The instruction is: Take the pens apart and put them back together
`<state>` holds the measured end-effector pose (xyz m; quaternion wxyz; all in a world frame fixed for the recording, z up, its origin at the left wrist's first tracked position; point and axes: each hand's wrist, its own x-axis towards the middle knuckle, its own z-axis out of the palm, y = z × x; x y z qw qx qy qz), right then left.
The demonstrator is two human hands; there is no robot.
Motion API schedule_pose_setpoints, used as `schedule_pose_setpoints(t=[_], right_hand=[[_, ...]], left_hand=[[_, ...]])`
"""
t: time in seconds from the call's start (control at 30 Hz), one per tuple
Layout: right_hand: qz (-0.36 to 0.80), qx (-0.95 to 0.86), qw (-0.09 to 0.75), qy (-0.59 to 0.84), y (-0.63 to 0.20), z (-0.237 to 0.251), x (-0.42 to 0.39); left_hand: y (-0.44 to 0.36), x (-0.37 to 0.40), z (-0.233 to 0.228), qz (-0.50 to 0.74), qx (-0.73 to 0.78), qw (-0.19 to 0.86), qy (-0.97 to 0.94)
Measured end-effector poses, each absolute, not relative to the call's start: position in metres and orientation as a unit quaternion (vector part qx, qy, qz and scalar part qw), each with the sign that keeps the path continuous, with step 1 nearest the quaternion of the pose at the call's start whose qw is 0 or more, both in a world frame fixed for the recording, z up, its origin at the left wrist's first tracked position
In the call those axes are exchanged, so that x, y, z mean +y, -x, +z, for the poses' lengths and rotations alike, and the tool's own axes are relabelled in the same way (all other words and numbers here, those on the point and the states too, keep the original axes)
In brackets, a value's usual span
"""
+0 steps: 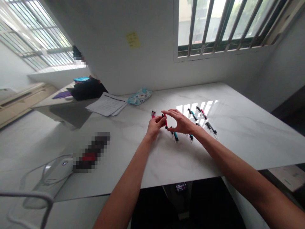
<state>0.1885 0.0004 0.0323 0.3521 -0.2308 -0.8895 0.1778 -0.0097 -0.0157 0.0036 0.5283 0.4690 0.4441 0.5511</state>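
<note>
Pinching a red-and-black pen (166, 123) mid-frame, your left hand (154, 125) is seemingly leaving both ends free for your spread-fingered right hand (181, 122).

A red-and-black pen (166, 123), slightly tilted, is held in the left hand (154, 126); two red pens (152, 114) lie just beyond; teal, red and black pen parts (176, 136) lie rightward
</note>
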Motion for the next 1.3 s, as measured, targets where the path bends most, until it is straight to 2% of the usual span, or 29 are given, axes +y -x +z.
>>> schedule_pose_setpoints(t=[0.07,0.23,0.37,0.53,0.7,0.77,1.03,1.3], right_hand=[[0.181,-0.880,0.357,0.258,-0.196,0.028,0.009],[0.112,-0.818,0.354,0.439,-0.218,0.003,0.043],[0.099,-0.808,0.323,0.483,-0.222,-0.014,0.061],[0.122,-0.806,0.323,0.480,-0.215,-0.012,0.059],[0.222,-0.763,0.436,0.424,-0.213,0.003,0.044],[0.259,-0.755,0.456,0.394,-0.211,0.008,0.038],[0.259,-0.770,0.465,0.353,-0.194,0.021,0.020],[0.350,-0.741,0.478,0.317,-0.189,0.016,0.016]], left_hand=[[0.010,-0.015,0.005,0.555,0.453,0.513,-0.472],[0.010,-0.015,0.008,0.554,0.493,0.468,-0.481],[0.009,-0.015,0.009,0.554,0.487,0.460,-0.494],[0.009,-0.014,0.010,0.556,0.491,0.430,-0.515],[0.008,-0.015,0.010,0.538,0.507,0.362,-0.567],[0.006,-0.017,0.009,0.527,0.510,0.344,-0.587],[0.006,-0.021,0.007,0.510,0.507,0.327,-0.613],[0.006,-0.019,0.003,0.494,0.499,0.321,-0.635]])
